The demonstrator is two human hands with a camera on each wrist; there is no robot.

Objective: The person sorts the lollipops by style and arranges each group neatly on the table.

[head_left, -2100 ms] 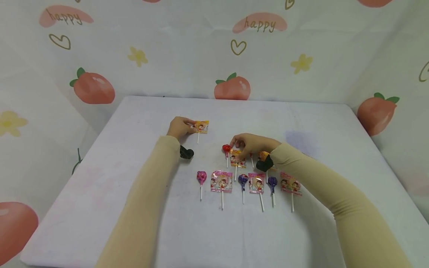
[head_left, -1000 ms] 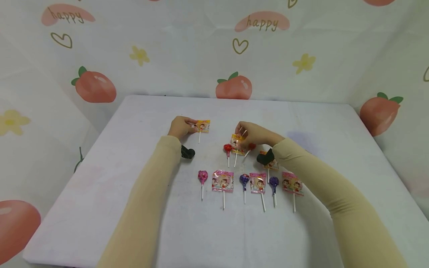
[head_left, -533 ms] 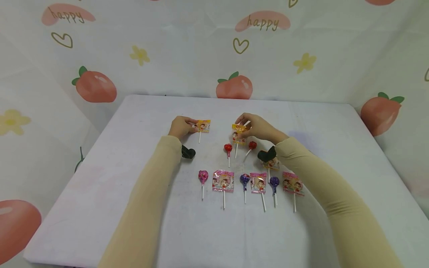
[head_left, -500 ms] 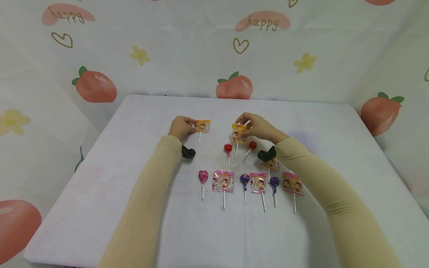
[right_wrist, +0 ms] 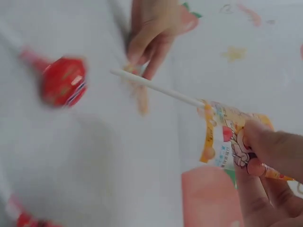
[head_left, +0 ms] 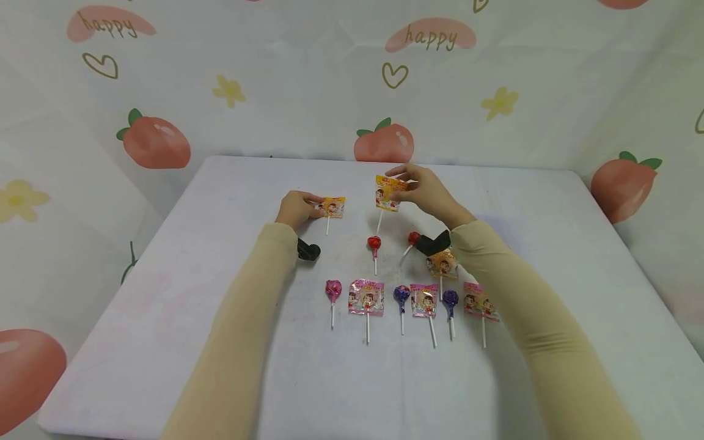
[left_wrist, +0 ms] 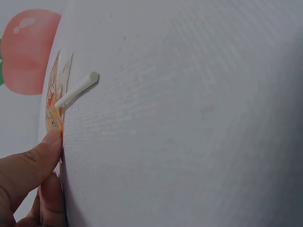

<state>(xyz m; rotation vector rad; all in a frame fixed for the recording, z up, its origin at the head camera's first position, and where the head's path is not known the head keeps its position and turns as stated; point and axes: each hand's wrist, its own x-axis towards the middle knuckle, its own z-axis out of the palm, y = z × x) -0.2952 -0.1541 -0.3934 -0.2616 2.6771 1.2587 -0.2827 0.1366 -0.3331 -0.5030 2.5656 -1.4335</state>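
My left hand (head_left: 297, 208) pinches the edge of a yellow-wrapped lollipop (head_left: 333, 208) lying on the white table; its white stick (left_wrist: 78, 90) shows in the left wrist view. My right hand (head_left: 429, 190) holds a second yellow-wrapped lollipop (right_wrist: 227, 137) between thumb and fingers, raised off the table with the stick pointing down. Below it lies a red lollipop (head_left: 374, 243). Another red lollipop (head_left: 414, 238) lies tilted near the right wrist. A third yellow-wrapped lollipop (head_left: 443, 265) is partly covered by the dark strap (head_left: 434, 243) on that wrist.
Nearer the front runs a row: a pink lollipop (head_left: 333, 289), pink-wrapped ones (head_left: 366, 297) and purple ones (head_left: 402, 294), with a pink-wrapped one at the right end partly under the right sleeve (head_left: 511, 293). A fruit-printed cloth (head_left: 308, 73) hangs behind the table's back edge.
My right hand has picked up the yellow-wrapped lollipop from between the red ones and carried it toward the back of the table. The left hand keeps its place.
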